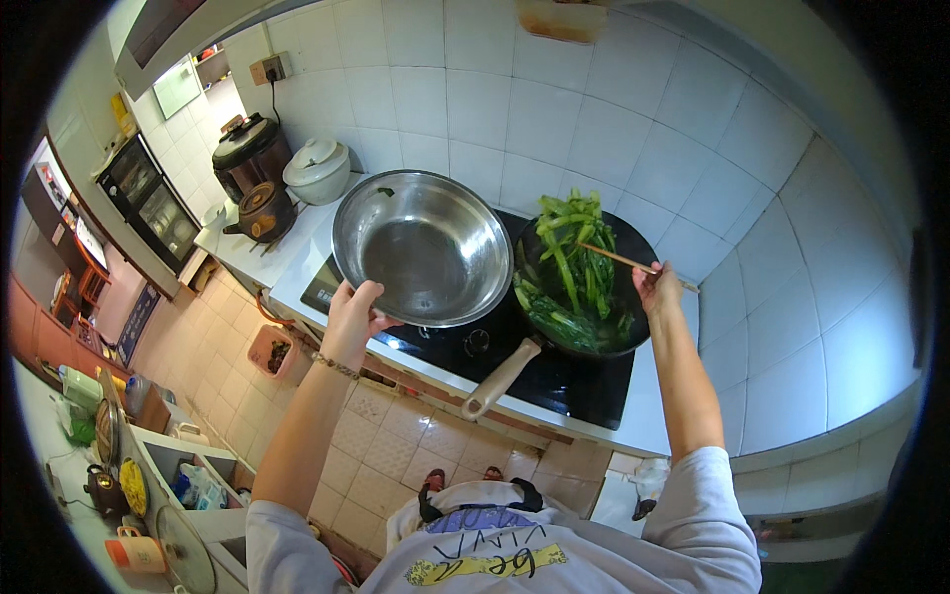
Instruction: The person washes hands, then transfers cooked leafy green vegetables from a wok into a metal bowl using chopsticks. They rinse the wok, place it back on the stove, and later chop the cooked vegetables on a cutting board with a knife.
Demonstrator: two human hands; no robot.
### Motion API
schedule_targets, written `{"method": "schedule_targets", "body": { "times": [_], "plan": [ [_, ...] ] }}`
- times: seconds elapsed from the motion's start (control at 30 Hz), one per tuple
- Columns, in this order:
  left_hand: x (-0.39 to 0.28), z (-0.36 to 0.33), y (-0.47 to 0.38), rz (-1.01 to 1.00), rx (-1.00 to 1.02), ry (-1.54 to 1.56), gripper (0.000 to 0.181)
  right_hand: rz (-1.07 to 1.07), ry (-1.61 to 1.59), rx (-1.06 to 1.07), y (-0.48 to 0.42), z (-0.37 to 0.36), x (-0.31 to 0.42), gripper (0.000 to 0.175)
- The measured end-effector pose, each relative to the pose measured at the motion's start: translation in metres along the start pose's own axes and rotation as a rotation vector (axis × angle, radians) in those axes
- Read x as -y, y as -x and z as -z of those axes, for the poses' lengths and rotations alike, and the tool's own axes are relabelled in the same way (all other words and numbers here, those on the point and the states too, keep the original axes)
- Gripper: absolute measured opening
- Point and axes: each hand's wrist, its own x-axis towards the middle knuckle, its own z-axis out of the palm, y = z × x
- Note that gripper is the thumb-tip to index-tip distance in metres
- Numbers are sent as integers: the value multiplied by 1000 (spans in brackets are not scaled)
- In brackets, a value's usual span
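My left hand (359,312) grips the near left rim of a wide stainless steel bowl (423,256), tilted over the left part of the black hob (564,390). A scrap of leaf clings inside the bowl. My right hand (657,288) is shut on wooden chopsticks (612,258), whose tips lift a bunch of leafy greens (575,249) above a dark frying pan (631,297). More greens lie in the pan, in what looks like liquid. The pan's beige handle (501,380) points toward me.
An electric pressure cooker (251,152), a brown clay pot (260,214) and a lidded white pot (318,172) stand on the counter at the left. The tiled wall (549,111) rises behind the hob. A pink bin (272,352) is on the floor at the left.
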Motion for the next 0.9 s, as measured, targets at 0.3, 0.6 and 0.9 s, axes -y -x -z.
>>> {"method": "schedule_targets", "body": {
  "times": [0.3, 0.6, 0.9],
  "plan": [
    [1, -65, -32, -80, 147, -142, 29, 267, -90, 39, 19, -23, 92, 35],
    [39, -121, -76, -210, 234, -457, 44, 423, -138, 114, 76, -97, 144, 35],
    [60, -138, -72, -83, 344, -288, 48, 381, -309, 152, 105, -111, 108, 34]
  ]
}}
